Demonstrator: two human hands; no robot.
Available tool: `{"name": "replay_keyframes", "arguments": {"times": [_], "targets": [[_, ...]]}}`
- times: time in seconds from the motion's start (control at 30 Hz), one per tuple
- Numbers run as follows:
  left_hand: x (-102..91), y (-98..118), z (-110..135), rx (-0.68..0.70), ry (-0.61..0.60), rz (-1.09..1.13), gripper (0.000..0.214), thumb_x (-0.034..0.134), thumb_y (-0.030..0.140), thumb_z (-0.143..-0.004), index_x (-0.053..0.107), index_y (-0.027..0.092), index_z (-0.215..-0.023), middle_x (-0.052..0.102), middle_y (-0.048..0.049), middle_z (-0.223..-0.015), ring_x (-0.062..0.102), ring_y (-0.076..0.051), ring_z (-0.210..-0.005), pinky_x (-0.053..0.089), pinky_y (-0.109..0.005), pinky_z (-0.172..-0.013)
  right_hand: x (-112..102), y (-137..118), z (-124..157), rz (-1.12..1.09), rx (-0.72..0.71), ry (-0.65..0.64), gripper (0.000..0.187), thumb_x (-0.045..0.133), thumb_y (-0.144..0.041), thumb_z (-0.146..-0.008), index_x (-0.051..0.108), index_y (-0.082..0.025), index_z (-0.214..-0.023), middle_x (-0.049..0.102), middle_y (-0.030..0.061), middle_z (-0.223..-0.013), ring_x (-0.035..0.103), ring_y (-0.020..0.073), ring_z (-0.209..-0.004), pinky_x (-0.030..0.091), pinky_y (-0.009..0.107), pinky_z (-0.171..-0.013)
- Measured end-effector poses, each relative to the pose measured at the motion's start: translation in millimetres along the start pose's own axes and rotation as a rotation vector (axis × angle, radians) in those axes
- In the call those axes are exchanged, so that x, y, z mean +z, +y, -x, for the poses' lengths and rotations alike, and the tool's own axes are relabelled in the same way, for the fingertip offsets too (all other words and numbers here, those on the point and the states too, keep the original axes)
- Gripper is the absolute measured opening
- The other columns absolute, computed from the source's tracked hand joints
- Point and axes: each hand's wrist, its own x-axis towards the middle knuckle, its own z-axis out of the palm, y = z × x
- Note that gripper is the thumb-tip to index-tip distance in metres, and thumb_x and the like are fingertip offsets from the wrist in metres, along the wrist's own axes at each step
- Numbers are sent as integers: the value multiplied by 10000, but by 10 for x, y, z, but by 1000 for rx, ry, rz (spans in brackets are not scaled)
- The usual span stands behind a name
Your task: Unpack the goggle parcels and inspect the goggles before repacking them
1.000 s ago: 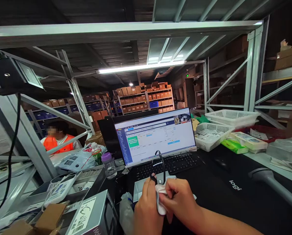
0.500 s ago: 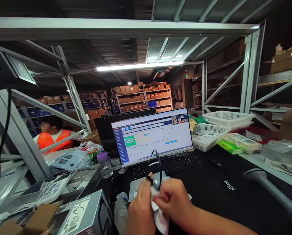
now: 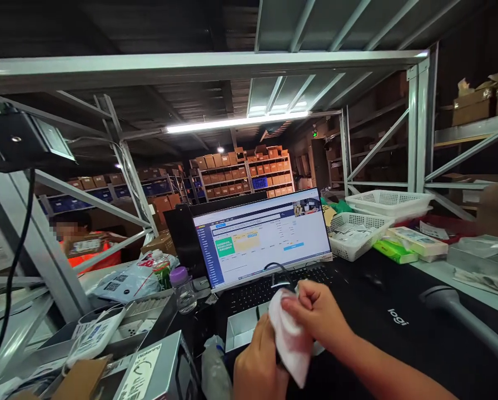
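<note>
Right hand: fingers closed, pinching white cloth over thin black frame, likely eyeglasses. Left hand: curled beneath cloth; grip hidden, cannot tell. Position: held just before keyboard. Cloth soft, limp. Frame judged light, fragile: you grip rim, avoid lens.

Cloth in front of laptop, bottle to its L, baskets to R, shelves behind.

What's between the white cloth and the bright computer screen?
A black keyboard lies there, below the screen, with a thin black cable looping up from the white cloth. The head view shows it.
</note>
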Motion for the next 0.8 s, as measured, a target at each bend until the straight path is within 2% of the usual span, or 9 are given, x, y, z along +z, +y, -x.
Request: {"name": "replay_keyframes", "arguments": {"times": [0.1, 0.2, 0.33, 0.4, 0.47, 0.57, 0.63, 0.67, 0.8], "targets": [[-42, -53, -8, -103, 44, -45, 513, 520, 129, -814, 536, 203, -1321, 674, -124, -1292, 716, -289, -1047, 595, -324, -786, 223, 108, 152, 196, -180, -122, 468, 674, -314, -745, 294, -198, -497, 355, -54, -497, 306, 96, -524, 207, 254, -531], [-102, -103, -64, -93, -33, -46, 646, 515, 108, -794, 415, 243, -1418, 618, -131, -1374, 692, -290, -1111, 595, -355, -820, 238, 139, 138, 186, -184, -161, 477, 680, -313, -738, 286, -199, -495, 343, -59, -485, 303, 94, -515, 215, 254, -530], [-294, -215, -263, 103, -262, 15, 965, 763, 254, -639, 304, 257, -1488, 615, -124, -1378, 701, -301, -1086, 617, -359, -817, -152, 53, -117, 63, -86, -43, 474, 678, -379, -747, 277, -224, -549, 337, -67, -543, 310, 101, -552, 256, 236, -533], [-432, -276, -377, 181, -199, -46, 808, 742, 267, -695, 396, 270, -1425, 671, -86, -1293, 706, -262, -1073, 614, -339, -841, -376, -5, -218, 59, -60, -35, 450, 661, -378, -770, 277, -231, -588, 333, -69, -574, 311, 104, -572, 264, 229, -539], [-563, -301, -460, 214, -22, -176, 562, 646, 255, -820, 474, 254, -1356, 690, -85, -1233, 688, -255, -1102, 586, -384, -919, -522, -58, -251, 105, -47, -128, 420, 656, -332, -783, 287, -229, -612, 343, -72, -593, 311, 102, -585, 264, 221, -543], [-703, -240, -502, 280, 64, -314, 627, 608, 233, -856, 400, 154, -1442, 448, -209, -1506, 448, -370, -1388, 363, -616, -1128, -551, -111, -185, 238, -107, -324, 355, 641, -217, -792, 331, -208, -620, 387, -71, -610, 334, 95, -602, 262, 211, -562], [-748, -163, -498, 336, -52, -348, 719, 596, 152, -819, 343, 137, -1492, 226, -212, -1625, 221, -400, -1499, 198, -681, -1171, -481, -126, -104, 333, -199, -443, 297, 627, -158, -794, 383, -194, -629, 404, -79, -599, 347, 85, -588, 250, 209, -566], [-755, -128, -495, 372, -121, -353, 746, 584, 114, -793, 345, 142, -1499, 215, -191, -1635, 189, -385, -1511, 147, -670, -1188, -435, -126, -65, 376, -248, -496, 268, 621, -135, -791, 409, -191, -638, 414, -82, -597, 350, 79, -577, 243, 208, -564], [-692, -78, -496, 515, -237, -206, 609, 597, 122, -756, 521, 167, -1358, 669, -73, -1301, 588, -211, -1273, -10, -489, -1252, -249, -88, 44, 468, -386, -585, 208, 602, -63, -764, 464, -192, -676, 443, -86, -615, 343, 72, -565, 224, 210, -558]]}}
